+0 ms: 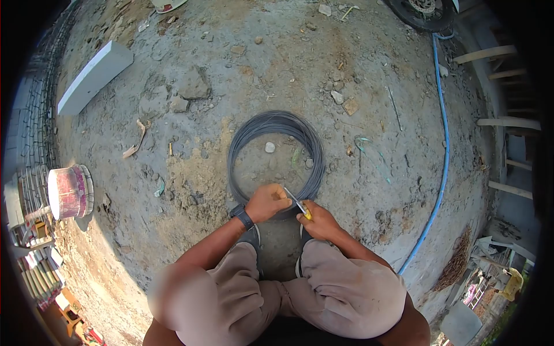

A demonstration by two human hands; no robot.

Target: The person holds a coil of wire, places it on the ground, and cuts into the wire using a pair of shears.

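A coil of thin dark wire (276,122) lies on the dirt ground just ahead of my shoes. In my right hand (320,222), at the near right side of the coil, is a screwdriver-like tool (307,213) with a yellow handle. Its thin metal shaft slants up and left, toward the fingers of my left hand (267,202). Those fingers are closed over the near edge of the coil; what they pinch is too small to make out. A dark watch (242,215) is on my left wrist.
A blue hose (443,132) runs along the right side. At the left lie a pale block (95,78) and a tipped bucket (70,192). Stones (194,83) are scattered ahead. A wheel (424,12) stands at the top right, and wooden pieces (508,122) line the right edge.
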